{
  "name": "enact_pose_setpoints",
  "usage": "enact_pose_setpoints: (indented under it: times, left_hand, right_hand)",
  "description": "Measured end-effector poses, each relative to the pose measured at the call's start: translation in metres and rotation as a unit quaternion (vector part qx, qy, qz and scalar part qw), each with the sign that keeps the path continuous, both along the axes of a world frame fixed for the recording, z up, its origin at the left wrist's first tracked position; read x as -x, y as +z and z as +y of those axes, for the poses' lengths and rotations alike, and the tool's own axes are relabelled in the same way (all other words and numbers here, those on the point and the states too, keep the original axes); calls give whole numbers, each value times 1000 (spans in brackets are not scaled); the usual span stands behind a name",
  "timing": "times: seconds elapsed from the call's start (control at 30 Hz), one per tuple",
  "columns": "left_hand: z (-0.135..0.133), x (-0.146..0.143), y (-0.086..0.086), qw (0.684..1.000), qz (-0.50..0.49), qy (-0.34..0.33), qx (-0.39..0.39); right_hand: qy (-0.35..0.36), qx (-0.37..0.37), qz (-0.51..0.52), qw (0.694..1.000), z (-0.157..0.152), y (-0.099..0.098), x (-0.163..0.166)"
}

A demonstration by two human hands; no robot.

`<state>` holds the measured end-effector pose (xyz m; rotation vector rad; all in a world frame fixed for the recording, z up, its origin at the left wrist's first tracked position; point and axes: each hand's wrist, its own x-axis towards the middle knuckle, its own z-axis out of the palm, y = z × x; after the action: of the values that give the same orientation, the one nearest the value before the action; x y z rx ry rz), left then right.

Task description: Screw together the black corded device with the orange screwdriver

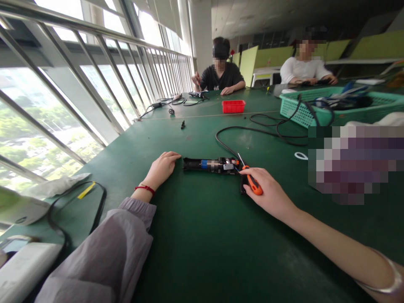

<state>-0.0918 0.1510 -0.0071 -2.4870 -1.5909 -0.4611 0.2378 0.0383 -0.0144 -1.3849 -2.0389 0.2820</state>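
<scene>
On the green table lies a long black device (210, 165) with its casing opened. A blue band, wires and inner parts show along it, and a black cord leads off from its right end. My left hand (161, 169) rests on the table with its fingers stretched out, the tips close to the device's left end. An orange-handled screwdriver (254, 183) is held in my right hand (268, 191) beside the right end of the device. The thin shaft of the screwdriver points up and away. Part of the device's right end is hidden behind my right hand.
A red tray (233, 106) stands farther back. To the right is a green basket (303, 116) with tools and cables. A small black part (183, 124) lies ahead. Two people sit across the table. A black cable (102, 198) and white box (28, 269) lie left.
</scene>
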Motion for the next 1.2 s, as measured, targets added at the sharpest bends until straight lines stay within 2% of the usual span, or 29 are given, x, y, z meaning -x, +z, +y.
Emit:
enact_pose_setpoints:
  times: [0.2,0.33,0.63,1.03,1.2]
  left_hand:
    - [-5,18,6,998,-18,53,-2]
    - [-6,24,7,998,-8,61,-10]
    - [-9,16,9,995,75,59,-21]
    - [-11,12,14,991,18,133,1]
    - [-11,11,15,983,92,158,-1]
  right_hand:
    - [2,-13,8,1000,1,-1,-1]
    - [2,-8,5,1000,1,-2,-2]
    - [0,3,2,1000,2,-2,-2]
    - [10,20,15,1000,2,-2,-4]
    - [17,25,20,999,3,-1,-4]
